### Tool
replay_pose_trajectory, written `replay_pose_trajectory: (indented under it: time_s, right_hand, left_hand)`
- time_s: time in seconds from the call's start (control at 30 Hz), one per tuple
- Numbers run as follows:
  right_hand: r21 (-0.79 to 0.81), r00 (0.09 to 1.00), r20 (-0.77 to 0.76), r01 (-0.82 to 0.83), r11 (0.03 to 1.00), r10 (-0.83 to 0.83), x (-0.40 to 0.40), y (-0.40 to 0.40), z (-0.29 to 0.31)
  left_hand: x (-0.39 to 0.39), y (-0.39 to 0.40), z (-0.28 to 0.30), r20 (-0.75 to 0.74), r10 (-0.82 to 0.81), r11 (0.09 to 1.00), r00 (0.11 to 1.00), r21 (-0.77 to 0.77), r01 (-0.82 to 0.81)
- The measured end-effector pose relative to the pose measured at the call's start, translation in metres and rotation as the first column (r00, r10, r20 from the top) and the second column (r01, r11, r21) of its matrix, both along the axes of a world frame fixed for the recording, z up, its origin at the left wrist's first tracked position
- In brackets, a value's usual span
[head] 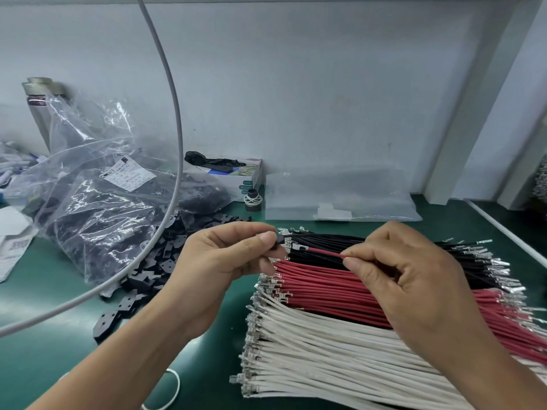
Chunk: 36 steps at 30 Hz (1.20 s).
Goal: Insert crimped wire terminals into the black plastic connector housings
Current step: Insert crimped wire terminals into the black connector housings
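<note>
Two hands meet: left hand [219, 261] fingers pinch black housing [279, 240], right hand [414, 279] fingers pinch red wire [324, 252].

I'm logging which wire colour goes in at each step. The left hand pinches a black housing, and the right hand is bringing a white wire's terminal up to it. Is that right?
Not quite: the wire is red, not white. In the head view the right hand pinches a red wire whose metal terminal points at the black housing pinched in the left hand. The white wires lie bundled on the table.
</note>
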State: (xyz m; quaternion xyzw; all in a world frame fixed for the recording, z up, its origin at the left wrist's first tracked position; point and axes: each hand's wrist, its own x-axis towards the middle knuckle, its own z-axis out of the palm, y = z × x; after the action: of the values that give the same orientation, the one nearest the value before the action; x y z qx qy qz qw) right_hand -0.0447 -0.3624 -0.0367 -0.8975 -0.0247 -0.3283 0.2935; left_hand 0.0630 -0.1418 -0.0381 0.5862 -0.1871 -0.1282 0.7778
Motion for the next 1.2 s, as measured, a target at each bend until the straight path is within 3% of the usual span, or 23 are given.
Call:
replay_pose_trajectory:
  time_s: [0.33,0.83,1.0,1.2]
  right_hand:
    - [-0.059,1.000,-0.009,0.009,0.998,-0.009,-0.002,0.005,0.004]
    - [-0.102,0.983,-0.184,-0.044,0.994,0.025,-0.007,0.003,0.012]
    - [-0.025,0.989,-0.137,-0.060,0.998,0.056,-0.006,0.003,0.013]
    - [-0.205,1.000,0.005,0.003,0.979,-0.002,-0.005,0.017,0.009]
  left_hand:
    - [0.000,0.001,-0.002,-0.008,-0.103,0.995,0.995,0.005,0.103]
    - [0.000,0.002,-0.002,0.082,-0.133,0.989,0.988,0.081,0.127]
    - [-0.002,0.003,-0.001,0.102,-0.165,0.982,0.981,0.113,0.153]
    - [-0.006,-0.001,-0.001,0.014,-0.178,0.981,0.984,0.076,0.176]
